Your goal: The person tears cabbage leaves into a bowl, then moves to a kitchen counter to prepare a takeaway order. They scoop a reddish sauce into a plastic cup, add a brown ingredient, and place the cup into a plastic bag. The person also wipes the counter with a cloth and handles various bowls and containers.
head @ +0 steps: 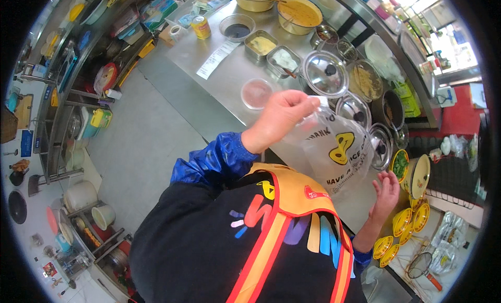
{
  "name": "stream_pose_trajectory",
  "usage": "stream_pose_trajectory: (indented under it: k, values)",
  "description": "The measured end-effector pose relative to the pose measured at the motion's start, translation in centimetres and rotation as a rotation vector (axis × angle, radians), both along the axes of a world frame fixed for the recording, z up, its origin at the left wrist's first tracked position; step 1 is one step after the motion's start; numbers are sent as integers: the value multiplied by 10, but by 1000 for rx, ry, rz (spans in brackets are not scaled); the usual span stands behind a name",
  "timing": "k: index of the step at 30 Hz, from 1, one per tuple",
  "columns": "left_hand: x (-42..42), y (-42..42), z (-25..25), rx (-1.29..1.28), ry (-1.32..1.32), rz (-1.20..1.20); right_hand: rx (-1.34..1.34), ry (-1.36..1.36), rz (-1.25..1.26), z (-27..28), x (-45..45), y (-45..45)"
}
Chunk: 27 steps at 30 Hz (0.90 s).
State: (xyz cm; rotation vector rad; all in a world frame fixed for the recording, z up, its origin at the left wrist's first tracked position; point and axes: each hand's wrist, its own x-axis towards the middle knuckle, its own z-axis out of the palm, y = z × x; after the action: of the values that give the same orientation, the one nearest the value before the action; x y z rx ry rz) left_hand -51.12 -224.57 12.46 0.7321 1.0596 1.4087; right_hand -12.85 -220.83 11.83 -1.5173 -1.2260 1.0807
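My left hand (278, 117) pinches the top of a translucent plastic bag (321, 150) between thumb and fingers. The bag bears printed writing and a yellow figure, and hangs over the steel worktop. To its lower right, my right hand (385, 195) is raised with its fingers apart, holding nothing. A round, lidded plastic tub (257, 94) with reddish contents stands on the worktop (188, 56), beyond my left hand. Beside the bag lie several glass-and-metal pot lids (319, 78). A printed paper slip (217, 60) lies farther left.
Along the far side stand enamel basins (299, 15) of orange-brown food, steel trays (260, 45) and a yellow can (200, 27). Yellow bowls (402, 221) and a wire strainer (420, 264) are at the right. Loaded shelves (72, 91) run along the left, beyond the grey floor.
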Motion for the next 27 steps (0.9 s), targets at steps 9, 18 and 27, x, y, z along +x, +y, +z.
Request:
stream_pose_trajectory:
  k: [9, 18, 27]
  values:
    - [23, 10, 4, 74, -77, -399, -1, -79, 585, 31, -170, -18]
    - [-17, 8, -6, -7, -349, -479, 123, -71, 365, 19, -189, -18]
    - [5, 12, -24, 43, 17, -565, 176, -232, 285, 16, -181, -33]
